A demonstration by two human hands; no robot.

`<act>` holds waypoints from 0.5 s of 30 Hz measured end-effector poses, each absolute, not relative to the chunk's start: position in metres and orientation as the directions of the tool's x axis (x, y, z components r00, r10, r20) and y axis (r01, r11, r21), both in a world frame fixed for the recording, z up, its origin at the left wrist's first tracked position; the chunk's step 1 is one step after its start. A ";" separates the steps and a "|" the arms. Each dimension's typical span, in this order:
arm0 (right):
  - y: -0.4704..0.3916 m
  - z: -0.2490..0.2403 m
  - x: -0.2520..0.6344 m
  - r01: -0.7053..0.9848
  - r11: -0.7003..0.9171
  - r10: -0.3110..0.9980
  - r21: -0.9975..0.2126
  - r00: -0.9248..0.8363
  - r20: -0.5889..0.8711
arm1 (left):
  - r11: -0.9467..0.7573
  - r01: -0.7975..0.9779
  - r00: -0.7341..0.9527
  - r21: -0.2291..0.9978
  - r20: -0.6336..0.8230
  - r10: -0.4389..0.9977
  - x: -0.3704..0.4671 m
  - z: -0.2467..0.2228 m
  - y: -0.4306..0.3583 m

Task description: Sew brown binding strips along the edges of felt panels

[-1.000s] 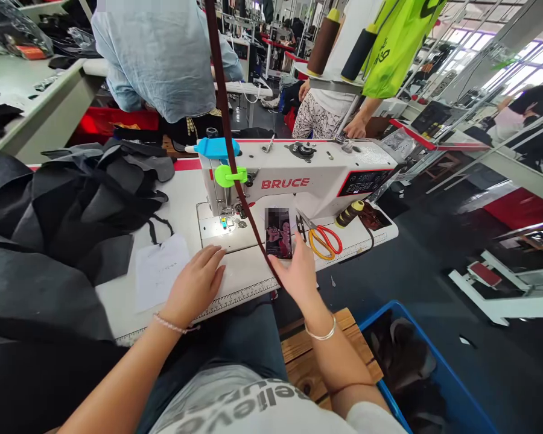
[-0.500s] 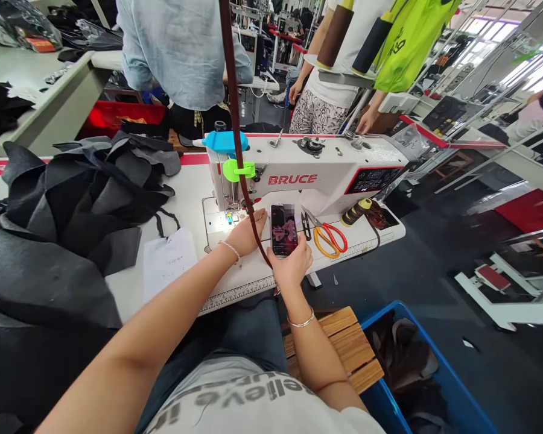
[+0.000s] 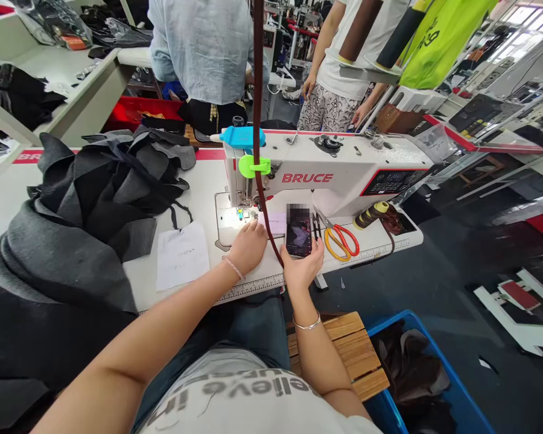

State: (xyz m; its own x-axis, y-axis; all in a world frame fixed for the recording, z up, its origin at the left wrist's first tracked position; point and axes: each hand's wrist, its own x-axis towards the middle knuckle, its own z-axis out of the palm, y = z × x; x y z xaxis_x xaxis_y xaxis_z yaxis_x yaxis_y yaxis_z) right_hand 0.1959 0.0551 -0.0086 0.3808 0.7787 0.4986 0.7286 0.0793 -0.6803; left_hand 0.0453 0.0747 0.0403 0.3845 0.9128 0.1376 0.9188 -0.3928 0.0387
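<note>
My right hand (image 3: 302, 265) is closed around the lower end of a smartphone (image 3: 298, 235), whose lit screen faces up; part of it is blurred out. My left hand (image 3: 250, 246) rests on the white sewing machine bed, back upward, fingers loosely bent with nothing visible in them. Just beyond its fingertips lies a lilac slip of paper (image 3: 275, 223), partly covered by a brown strap (image 3: 263, 208) hanging across the view. The presser foot and needle area of the sewing machine (image 3: 317, 163) is lit, left of the slip.
Right of the phone lie scissors (image 3: 341, 241) with orange and red handles and a thread cone (image 3: 370, 215). Dark grey fabric pieces (image 3: 85, 199) are heaped at left beside a written paper sheet (image 3: 183, 256). A blue bin (image 3: 452, 374) stands by the wooden stool (image 3: 357, 349). Two people stand behind the machine.
My left hand has drawn back from beside the phone toward the bed's front, uncovering the lilac slip. The phone's screen picture differs. The whole view has shifted slightly.
</note>
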 end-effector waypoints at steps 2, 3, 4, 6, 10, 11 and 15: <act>0.055 -0.008 0.196 0.738 0.083 0.783 -0.670 0.367 0.502 | -0.353 0.936 0.349 0.009 0.129 0.928 0.038 0.043 0.046; 0.055 -0.008 0.196 0.746 0.084 0.788 -0.661 0.356 0.503 | -0.334 0.943 0.332 -0.004 0.126 0.935 0.035 0.044 0.032; 0.055 -0.009 0.197 0.756 0.086 0.794 -0.648 0.341 0.503 | -0.317 0.948 0.316 -0.016 0.129 0.940 0.032 0.044 0.019; 0.056 -0.010 0.199 0.780 0.095 0.811 -0.619 0.300 0.502 | -0.290 0.956 0.292 -0.035 0.154 0.944 0.025 0.046 -0.006; 0.050 -0.011 0.203 0.781 0.202 0.794 -0.591 0.223 0.566 | -0.251 0.968 0.244 0.005 0.213 0.946 0.006 0.047 -0.042; 0.046 -0.011 0.204 0.773 0.243 0.764 -0.586 0.219 0.606 | -0.245 0.969 0.232 0.035 0.220 0.948 0.001 0.047 -0.049; 0.025 -0.007 0.203 0.760 0.404 0.649 -0.509 0.154 0.745 | -0.294 0.942 0.240 0.161 0.289 0.927 -0.023 0.037 -0.071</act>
